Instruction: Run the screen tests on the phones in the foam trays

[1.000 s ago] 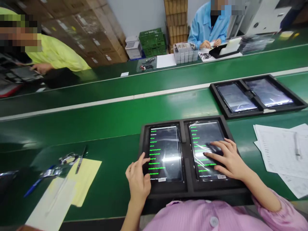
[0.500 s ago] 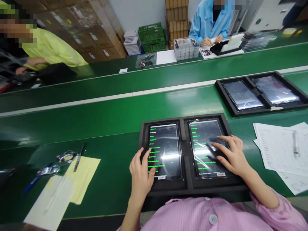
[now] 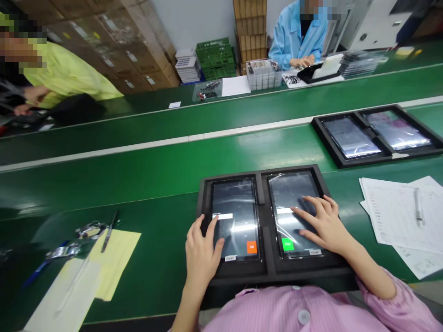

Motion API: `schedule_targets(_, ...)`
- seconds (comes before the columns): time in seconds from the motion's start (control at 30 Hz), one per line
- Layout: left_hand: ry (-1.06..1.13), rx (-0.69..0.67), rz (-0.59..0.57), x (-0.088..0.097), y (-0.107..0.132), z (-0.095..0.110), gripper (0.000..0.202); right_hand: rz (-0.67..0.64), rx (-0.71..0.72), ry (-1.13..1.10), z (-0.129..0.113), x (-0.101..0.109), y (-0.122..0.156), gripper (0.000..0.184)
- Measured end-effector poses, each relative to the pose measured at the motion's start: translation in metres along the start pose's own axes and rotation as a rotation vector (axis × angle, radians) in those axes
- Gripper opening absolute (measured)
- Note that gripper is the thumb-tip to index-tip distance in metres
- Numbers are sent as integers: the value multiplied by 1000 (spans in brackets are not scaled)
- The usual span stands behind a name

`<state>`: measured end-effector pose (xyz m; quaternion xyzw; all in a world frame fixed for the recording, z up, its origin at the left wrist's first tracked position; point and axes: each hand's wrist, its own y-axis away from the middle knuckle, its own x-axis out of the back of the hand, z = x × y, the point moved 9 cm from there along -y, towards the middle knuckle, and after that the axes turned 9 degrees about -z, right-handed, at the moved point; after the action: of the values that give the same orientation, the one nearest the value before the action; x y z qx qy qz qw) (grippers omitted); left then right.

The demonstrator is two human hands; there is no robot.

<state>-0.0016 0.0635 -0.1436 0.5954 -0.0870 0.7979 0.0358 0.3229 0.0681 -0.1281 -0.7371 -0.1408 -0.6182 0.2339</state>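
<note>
Two tablets lie side by side in a black foam tray (image 3: 266, 216) in front of me. On the left tablet (image 3: 238, 198), a white bar and an orange button labelled "Fail" show on a dark screen. The right tablet (image 3: 290, 189) shows a white bar and a green button. My left hand (image 3: 202, 251) is open at the left tablet's edge, its index fingertip at the white bar. Over the right tablet my right hand (image 3: 323, 223) is spread open, the index fingertip by that tablet's white bar. Neither hand grasps anything.
Another foam tray (image 3: 341, 162) with two tablets sits at the back right. Printed sheets (image 3: 391, 212) with a pen lie to the right. Yellow paper (image 3: 119, 258), a white sheet (image 3: 62, 295) and pens are at left. Two people work across the green bench (image 3: 166, 161).
Both screens have switched from lists of green text to a white bar with a coloured button. My right index finger has shifted left and slightly down; my left hand has barely moved.
</note>
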Motion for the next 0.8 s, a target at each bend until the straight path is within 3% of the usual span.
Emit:
schedule_targets(0.13,103,26,17,12,-6,-10,66,85,-54,-8,10,10,3,51)
schedule_targets(0.23,128,-70,-104,20,-38,-3,54,85,-157,-40,38,10,-8,46)
schedule_targets(0.37,141,-415,-289,15,-100,47,39,20,-216,7,68,-1,-46,41)
schedule_targets(0.47,51,-563,-306,-2,-132,82,30,21,-223,56,74,-6,-68,40)
schedule_targets(0.6,-41,-671,-228,-18,-135,103,23,35,-242,98,72,-6,-68,40)
schedule_targets(0.8,-5,-686,-103,-8,-128,87,33,55,-204,-32,73,-4,-62,38)
